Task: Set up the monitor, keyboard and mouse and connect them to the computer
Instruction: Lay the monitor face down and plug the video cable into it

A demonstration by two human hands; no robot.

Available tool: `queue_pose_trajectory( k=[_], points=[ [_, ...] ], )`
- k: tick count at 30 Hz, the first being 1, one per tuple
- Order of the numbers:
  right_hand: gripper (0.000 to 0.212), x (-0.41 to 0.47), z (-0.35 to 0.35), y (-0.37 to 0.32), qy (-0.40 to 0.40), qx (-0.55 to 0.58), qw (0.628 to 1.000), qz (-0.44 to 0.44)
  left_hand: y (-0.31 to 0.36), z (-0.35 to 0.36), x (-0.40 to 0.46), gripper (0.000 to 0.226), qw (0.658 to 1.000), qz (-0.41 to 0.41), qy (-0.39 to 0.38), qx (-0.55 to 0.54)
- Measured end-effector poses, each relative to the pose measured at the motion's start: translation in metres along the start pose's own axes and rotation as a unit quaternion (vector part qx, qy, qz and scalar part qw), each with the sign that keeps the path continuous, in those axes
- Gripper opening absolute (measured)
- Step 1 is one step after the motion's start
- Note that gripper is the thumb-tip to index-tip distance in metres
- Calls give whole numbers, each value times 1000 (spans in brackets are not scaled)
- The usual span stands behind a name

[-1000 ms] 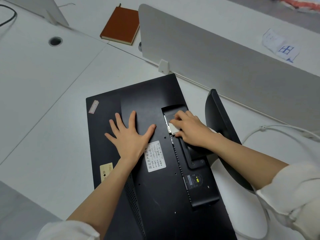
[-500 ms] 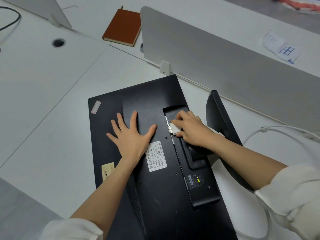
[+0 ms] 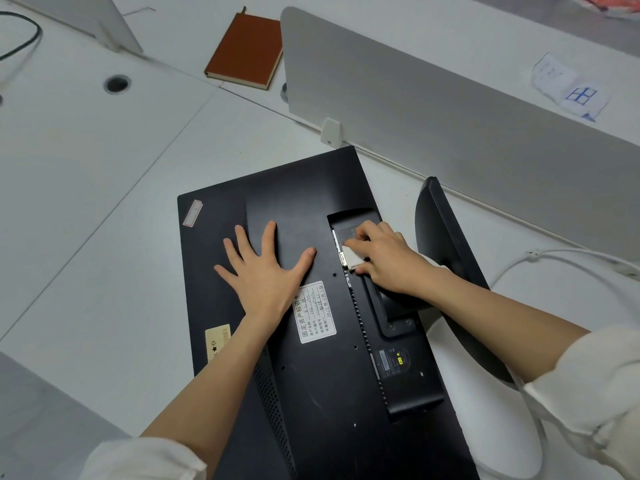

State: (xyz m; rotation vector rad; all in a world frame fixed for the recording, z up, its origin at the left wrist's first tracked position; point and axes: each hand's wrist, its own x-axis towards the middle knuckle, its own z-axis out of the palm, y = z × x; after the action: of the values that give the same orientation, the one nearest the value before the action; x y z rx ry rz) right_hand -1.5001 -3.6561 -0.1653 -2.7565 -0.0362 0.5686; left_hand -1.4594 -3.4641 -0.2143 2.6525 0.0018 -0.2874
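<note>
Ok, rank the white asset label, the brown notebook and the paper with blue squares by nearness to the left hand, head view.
1. White asset label: beside the left hand, on the monitor's back.
2. Brown notebook: far desk, ahead.
3. Paper with blue squares: far right, beyond the divider.

The right hand [image 3: 384, 258] is covering most of the white connector [image 3: 353, 259], hiding how it meets the port. The monitor [image 3: 294, 209] is lying face down, its screen out of sight and its near end running off the bottom edge. The handwriting on the asset label [image 3: 315, 311] is staying too small to read.
</note>
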Motion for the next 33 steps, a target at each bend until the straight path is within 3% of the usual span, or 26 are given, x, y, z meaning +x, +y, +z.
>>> queue_pose_trajectory(
  k=[33],
  points=[
    [38,0,-1,-2,20,-22,999,-23,1,2,2,87,1000,-4,-1,6]
  ],
)
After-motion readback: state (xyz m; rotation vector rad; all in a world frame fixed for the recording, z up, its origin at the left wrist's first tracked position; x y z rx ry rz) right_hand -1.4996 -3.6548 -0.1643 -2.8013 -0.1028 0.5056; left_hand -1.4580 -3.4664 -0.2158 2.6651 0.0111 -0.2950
